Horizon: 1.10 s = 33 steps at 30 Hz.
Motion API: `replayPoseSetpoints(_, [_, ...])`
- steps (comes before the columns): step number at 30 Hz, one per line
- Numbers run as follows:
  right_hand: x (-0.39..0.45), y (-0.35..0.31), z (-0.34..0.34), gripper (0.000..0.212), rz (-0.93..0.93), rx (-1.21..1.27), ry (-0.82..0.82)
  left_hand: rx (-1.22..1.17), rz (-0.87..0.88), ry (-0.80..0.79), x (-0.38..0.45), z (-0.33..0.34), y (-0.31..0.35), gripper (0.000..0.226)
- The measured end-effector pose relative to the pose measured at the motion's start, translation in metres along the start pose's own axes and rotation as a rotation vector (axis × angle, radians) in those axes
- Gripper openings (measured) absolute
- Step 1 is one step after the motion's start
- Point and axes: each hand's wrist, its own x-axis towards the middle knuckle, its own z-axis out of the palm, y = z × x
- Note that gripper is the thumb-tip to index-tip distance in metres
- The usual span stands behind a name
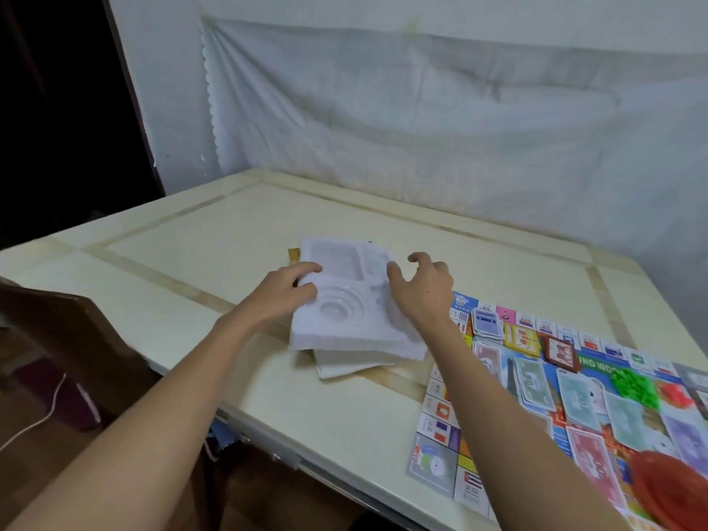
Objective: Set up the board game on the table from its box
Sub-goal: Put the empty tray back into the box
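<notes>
Fingers of the left hand curl over the left edge of a white moulded plastic tray insert, gripping it, while the right hand hovers at the tray's right side with its fingers spread and bent, the thumb touching or nearly touching the tray; whether that hand actually grips it cannot be told. Both bare forearms reach in from the bottom of the view.

Largest in view is a pale cream table with tan inlaid strips, pushed against a wall draped with a wrinkled white sheet. On the right part of the table lies the unfolded game board, colourful, with small property squares along its edges. The tray insert sits just left of the board, near the table's middle, resting tilted on top of a flat white box piece that sticks out beneath its near edge; a sliver of yellow shows under its far left corner. The tray has a rectangular recess at the far end and a round stepped recess nearer the person.

On the board lie stacks of paper money in green, pink and lilac, a deck of cards, a yellow card stack, a heap of green plastic pieces, and a round red-orange object at the lower right corner.
</notes>
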Motion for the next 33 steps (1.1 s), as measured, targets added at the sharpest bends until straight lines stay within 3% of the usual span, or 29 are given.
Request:
replayPoseSetpoints(3, [0.009,0.0,-0.015,0.073,0.164,0.126,-0.263,-0.182,0.014,-0.092,-0.014,0.002,0.002,0.047])
replayPoseSetpoints(6, [0.012,0.013,-0.024,0.076,0.252,0.147,-0.286,-0.303,0.031,-0.132,-0.024,0.007,0.001,0.043])
replayPoseSetpoints(10, [0.008,0.024,-0.034,0.036,0.316,0.289,-0.234,-0.464,0.049,-0.184,-0.031,0.015,0.004,0.042])
replayPoseSetpoints(12, [0.01,0.034,-0.044,0.026,0.33,0.346,-0.229,-0.563,0.003,-0.082,-0.031,0.024,0.008,0.031])
replayPoseSetpoints(15, [0.01,0.05,-0.061,0.027,0.349,0.388,-0.25,-0.321,-0.002,0.216,-0.027,0.04,0.003,0.019])
replayPoseSetpoints(16, [0.01,0.056,-0.067,0.024,0.353,0.386,-0.256,-0.184,0.03,0.228,-0.029,0.044,0.0,0.02])
replayPoseSetpoints(19, [0.009,0.074,-0.08,0.016,0.368,0.365,-0.269,0.129,0.078,0.039,-0.038,0.055,-0.011,0.066])
replayPoseSetpoints(22, [0.01,0.083,-0.083,0.017,0.383,0.395,-0.3,0.256,0.077,0.034,-0.033,0.064,-0.014,0.064])
replayPoseSetpoints(25, [0.007,0.081,-0.079,0.022,0.349,0.389,-0.409,0.231,0.06,0.166,-0.013,0.069,-0.014,0.058])
replayPoseSetpoints(28, [0.007,0.08,-0.065,0.026,0.337,0.358,-0.502,0.092,-0.042,0.375,0.002,0.065,-0.02,0.034])
replayPoseSetpoints(32, [0.005,0.076,-0.045,0.03,0.341,0.377,-0.573,-0.079,-0.171,0.401,0.01,0.055,-0.018,0.002])
replayPoseSetpoints(33, [0.004,0.075,-0.041,0.031,0.328,0.385,-0.587,-0.104,-0.178,0.405,0.012,0.054,-0.018,0.007])
